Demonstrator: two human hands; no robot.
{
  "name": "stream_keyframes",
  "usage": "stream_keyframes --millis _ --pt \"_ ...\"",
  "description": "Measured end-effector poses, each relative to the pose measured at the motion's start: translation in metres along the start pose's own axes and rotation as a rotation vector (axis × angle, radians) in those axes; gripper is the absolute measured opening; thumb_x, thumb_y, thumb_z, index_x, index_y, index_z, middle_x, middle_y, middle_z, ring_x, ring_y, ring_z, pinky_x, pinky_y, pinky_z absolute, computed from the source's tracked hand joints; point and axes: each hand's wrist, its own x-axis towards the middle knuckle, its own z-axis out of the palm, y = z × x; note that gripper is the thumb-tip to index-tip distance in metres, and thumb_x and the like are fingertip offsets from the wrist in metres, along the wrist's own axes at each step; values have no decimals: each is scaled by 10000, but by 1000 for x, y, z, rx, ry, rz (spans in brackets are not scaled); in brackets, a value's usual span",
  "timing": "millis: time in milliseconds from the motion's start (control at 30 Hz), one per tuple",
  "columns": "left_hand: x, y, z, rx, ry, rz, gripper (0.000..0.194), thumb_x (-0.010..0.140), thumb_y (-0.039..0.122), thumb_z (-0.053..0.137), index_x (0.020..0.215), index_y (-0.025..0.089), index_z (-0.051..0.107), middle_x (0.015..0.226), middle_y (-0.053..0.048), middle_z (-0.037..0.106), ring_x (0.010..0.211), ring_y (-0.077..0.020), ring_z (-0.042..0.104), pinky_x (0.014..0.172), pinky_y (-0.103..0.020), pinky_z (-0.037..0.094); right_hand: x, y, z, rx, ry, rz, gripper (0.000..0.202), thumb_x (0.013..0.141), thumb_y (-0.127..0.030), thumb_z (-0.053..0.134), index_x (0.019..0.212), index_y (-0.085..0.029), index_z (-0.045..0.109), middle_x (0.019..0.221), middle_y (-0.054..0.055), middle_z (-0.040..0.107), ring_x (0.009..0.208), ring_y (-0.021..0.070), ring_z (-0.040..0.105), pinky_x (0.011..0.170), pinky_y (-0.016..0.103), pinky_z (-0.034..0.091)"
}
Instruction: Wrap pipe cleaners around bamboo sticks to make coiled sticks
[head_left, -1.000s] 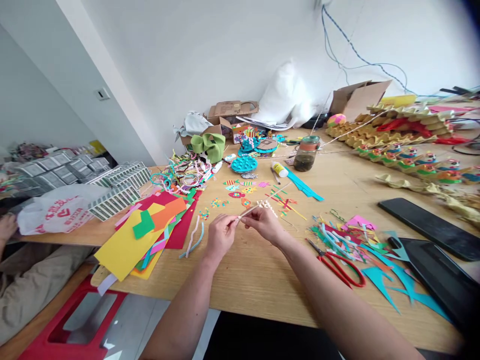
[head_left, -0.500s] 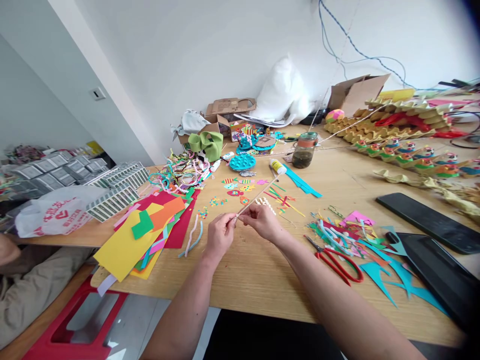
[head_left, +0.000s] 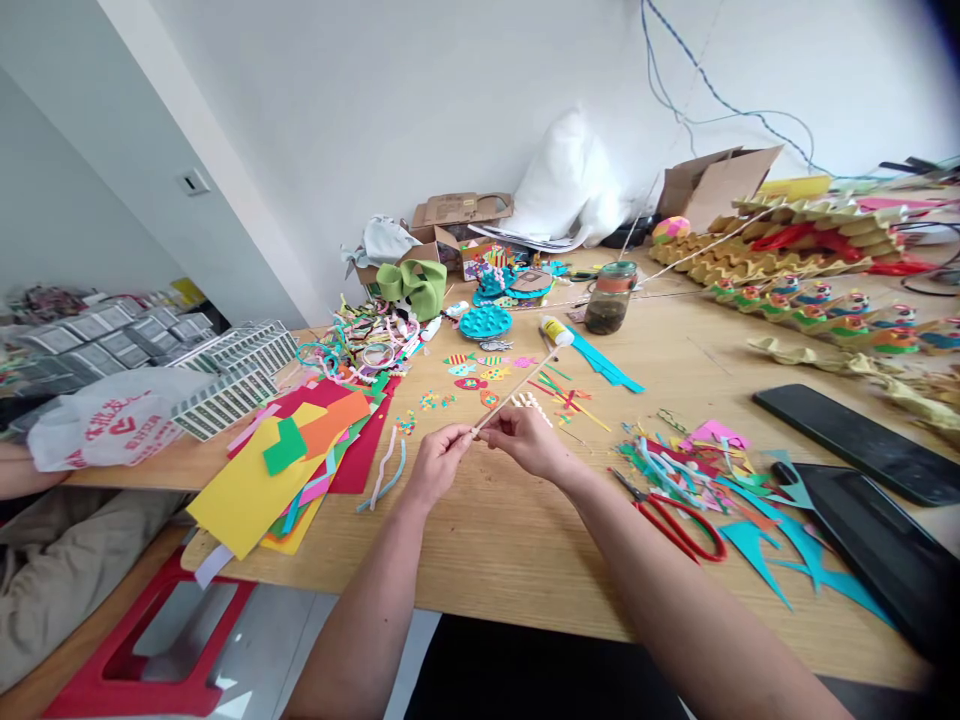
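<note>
Over the middle of the wooden table my left hand [head_left: 439, 462] and my right hand [head_left: 523, 440] meet, fingertips nearly touching. Between them runs a thin pale stick [head_left: 517, 389], slanting up to the right. My left fingers pinch its lower end. The right fingers are closed beside that same end; whether they grip the stick or something tiny is hidden. Beyond the hands lie several small paper fish [head_left: 471, 384], and coloured paper strips [head_left: 562, 392] are to their right. A glue bottle [head_left: 556, 332] lies behind the stick's upper end.
Stacked coloured paper [head_left: 247, 490] lies on the left. On the right are red-handled scissors [head_left: 679, 520], paper scraps [head_left: 750, 560] and a black phone [head_left: 855, 443]. A glass jar [head_left: 609, 300] stands farther back. At far left, another person's leg [head_left: 82, 580] is beside a red stool [head_left: 150, 640].
Both hands stay almost in place around the stick, with my left hand turned slightly. At the far left, the other person's arm has shifted into view beside the plastic bag.
</note>
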Motion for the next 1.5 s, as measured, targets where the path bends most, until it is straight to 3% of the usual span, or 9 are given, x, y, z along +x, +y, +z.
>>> stream_keyframes --millis 200,300,400,567,700,833,1167,1500 --pt "1 -2 -4 -428 -136 -230 252 734 380 597 770 132 622 515 54 380 465 -53 299 471 -205 221 -2 -4 1 41 -65 -14 267 771 -373 575 780 -113 635 618 24 581 534 100 468 481 216 344" --pt "0 1 -5 -474 -168 -292 237 723 361 614 761 127 606 522 47 418 465 -51 348 470 -195 257 -2 -2 3 28 -58 -19 237 772 -344 567 772 -114 625 623 23 581 534 101 467 482 219 340" --pt "1 0 -2 -372 -77 -235 245 727 356 615 805 124 606 559 34 478 501 -62 421 490 -190 324 -1 0 4 4 -13 -2 205 762 -319 567 738 -120 610 595 14 569 519 102 471 482 221 341" --pt "2 -7 5 -46 27 -60 386 727 309 636 1068 139 573 657 -2 599 596 -105 552 568 -218 436 0 3 5 12 43 38 170 750 -287 561 675 -136 585 558 2 562 494 93 455 462 212 330" --pt "1 -9 7 213 152 137 247 767 279 600 983 163 622 855 -70 666 741 -139 613 653 -243 482 1 6 5 56 23 48 182 743 -303 573 684 -132 595 562 4 571 499 94 467 467 211 335" --pt "-1 -9 7 354 237 284 166 801 250 555 911 169 649 821 -65 668 747 -142 612 687 -256 489 1 7 6 91 1 68 255 736 -367 592 710 -114 620 582 21 582 510 102 485 480 222 341" --pt "0 -13 7 374 225 238 205 825 252 514 960 177 649 886 -81 690 797 -165 638 739 -282 496 1 3 4 81 8 61 202 725 -317 612 726 -117 635 571 17 594 501 95 494 465 203 360" --pt "-2 -12 7 275 133 111 237 829 332 487 873 162 646 657 -29 605 612 -121 556 570 -208 429 1 3 3 15 30 1 210 734 -327 608 685 -123 618 556 8 568 486 84 448 448 195 329"
